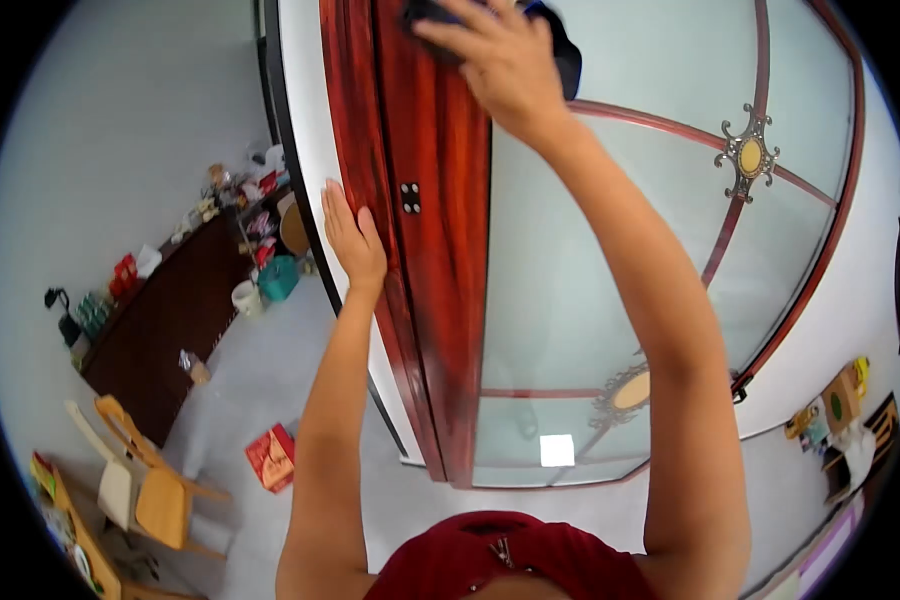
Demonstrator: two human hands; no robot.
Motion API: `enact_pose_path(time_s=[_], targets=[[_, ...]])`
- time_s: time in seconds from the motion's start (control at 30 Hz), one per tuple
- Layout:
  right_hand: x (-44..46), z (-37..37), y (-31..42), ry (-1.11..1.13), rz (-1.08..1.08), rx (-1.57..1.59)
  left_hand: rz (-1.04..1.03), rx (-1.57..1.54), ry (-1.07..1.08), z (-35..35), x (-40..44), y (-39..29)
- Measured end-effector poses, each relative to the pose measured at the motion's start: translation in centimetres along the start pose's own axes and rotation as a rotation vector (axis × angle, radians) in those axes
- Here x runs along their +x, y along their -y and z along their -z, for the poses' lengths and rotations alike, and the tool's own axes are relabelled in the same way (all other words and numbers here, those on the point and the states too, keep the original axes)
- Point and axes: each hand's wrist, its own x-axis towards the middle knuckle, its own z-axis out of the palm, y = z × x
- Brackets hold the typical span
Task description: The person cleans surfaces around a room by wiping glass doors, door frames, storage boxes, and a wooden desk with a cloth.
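On my remote feed, right arm raised; right hand (510, 80) high on the door (435, 300), fingers spread over a dark cloth (569, 70) there. I cannot tell if they grip it. Left hand (355, 245) lower, open, fingers upright along the door's left edge. Door wood glossy red-brown, streaked; pale glass (570, 260) to its right, with scrolled metal medallion (750, 156).

A home is suggested: a glossy red wooden door (435, 310) with frosted panes (570, 250) and ornate metal medallions (750, 155) is fitted beside a white wall (875, 200), pale wooden chairs (160, 507) are placed near a cluttered surface (72, 512), a long dark cabinet (175, 330) is topped with small belongings (125, 273), and a white bucket (247, 297) and a red box (270, 458) are set on the grey floor (240, 370).
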Motion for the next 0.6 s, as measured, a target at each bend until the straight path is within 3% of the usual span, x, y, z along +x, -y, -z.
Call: enact_pose_path(time_s=[0.2,0.27,0.33,0.47,0.6], targets=[[-9.4,0.3,9.4,0.308,-0.162,-0.048,-0.023,-0.130,0.023,0.3,-0.4,0.7],[-15.6,1.3,11.8,0.558,-0.047,0.039,-0.025,-0.121,0.039,0.5,-0.3,0.6],[-18.4,2.6,12.3,0.560,0.297,0.082,-0.070,-0.172,0.030,0.2,-0.2,0.7],[-13.5,1.5,9.3,0.853,0.528,0.154,-0.079,-0.291,0.064,-0.5,-0.3,1.3],[0.4,-3.4,6.1,0.470,0.284,-0.238,-0.066,-0.305,0.085,-0.5,0.0,1.4]])
